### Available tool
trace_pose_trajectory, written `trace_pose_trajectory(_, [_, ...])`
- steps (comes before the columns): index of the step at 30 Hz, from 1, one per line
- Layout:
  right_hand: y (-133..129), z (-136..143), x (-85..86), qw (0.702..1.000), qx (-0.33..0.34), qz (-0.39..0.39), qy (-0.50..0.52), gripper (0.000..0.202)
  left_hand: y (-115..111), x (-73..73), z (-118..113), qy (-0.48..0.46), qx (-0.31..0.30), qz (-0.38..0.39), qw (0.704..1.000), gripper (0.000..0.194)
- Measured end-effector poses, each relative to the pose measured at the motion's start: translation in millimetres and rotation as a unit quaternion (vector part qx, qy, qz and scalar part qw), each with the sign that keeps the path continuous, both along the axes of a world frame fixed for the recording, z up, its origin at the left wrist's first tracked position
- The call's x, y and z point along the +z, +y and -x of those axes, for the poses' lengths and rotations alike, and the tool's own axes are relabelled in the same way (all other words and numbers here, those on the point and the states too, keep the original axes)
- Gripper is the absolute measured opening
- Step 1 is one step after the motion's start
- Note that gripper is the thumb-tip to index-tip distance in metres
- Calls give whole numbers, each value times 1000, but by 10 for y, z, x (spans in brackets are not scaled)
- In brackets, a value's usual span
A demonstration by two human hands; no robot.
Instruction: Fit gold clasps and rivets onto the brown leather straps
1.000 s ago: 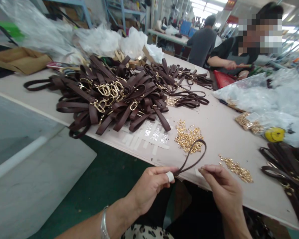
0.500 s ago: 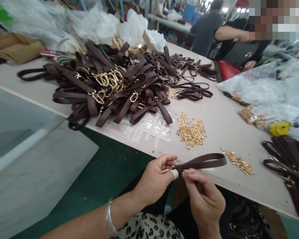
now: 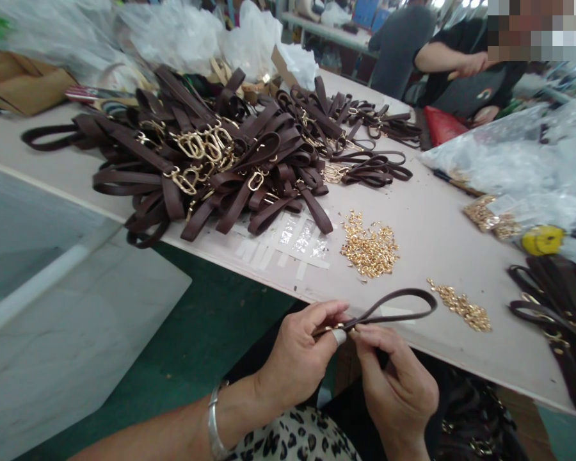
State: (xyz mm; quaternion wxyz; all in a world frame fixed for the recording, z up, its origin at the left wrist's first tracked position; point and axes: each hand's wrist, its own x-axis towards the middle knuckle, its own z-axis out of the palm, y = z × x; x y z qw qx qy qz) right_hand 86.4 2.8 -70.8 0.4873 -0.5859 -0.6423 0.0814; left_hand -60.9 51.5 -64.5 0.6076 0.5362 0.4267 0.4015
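Over the table's near edge, my left hand (image 3: 304,342) grips a dark brown looped wrist strap (image 3: 406,316) by its metal-fitted end. White tape wraps my left thumb, which presses on that end. My right hand (image 3: 398,384) is closed, thumb and forefinger pinched against the strap's underside by the fitting; a tiny gold piece seems to show at the fingertips. The strap's loop points right, turned edge-on. Just beyond lie a pile of small gold rivets (image 3: 372,250) and a smaller heap of gold pieces (image 3: 463,307).
A large heap of brown straps with gold clasps (image 3: 206,147) covers the table's left and middle. More straps (image 3: 552,314) lie at the right edge, near a yellow round item (image 3: 542,240) and plastic bags (image 3: 523,153). A co-worker's arm (image 3: 454,61) shows across the table.
The strap has been turned in my hands, so its loop now shows edge-on and open instead of its flat side. Both hands keep nearly the same place.
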Motion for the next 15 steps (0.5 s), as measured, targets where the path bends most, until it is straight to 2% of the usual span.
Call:
trace_pose_trajectory(4, [22,-1,-13,1000,12,-10,7,20,15,-14,30,25,2,-43,999,40])
trace_pose_trajectory(6, [41,-24,33,1000,5,-5,-15,20,30,12,55,39,-10,-68,997,41])
trace_pose_trajectory(10, [53,-116,267,985,3,38,-170,33,29,92,151,82,-59,-130,986,40])
trace_pose_trajectory(13, [65,-170,326,966,63,53,-244,24,96,-43,249,121,-96,-213,965,34])
trace_pose_trajectory(15, [100,-195,208,958,92,16,-272,10,196,-233,259,132,-123,-281,943,32])
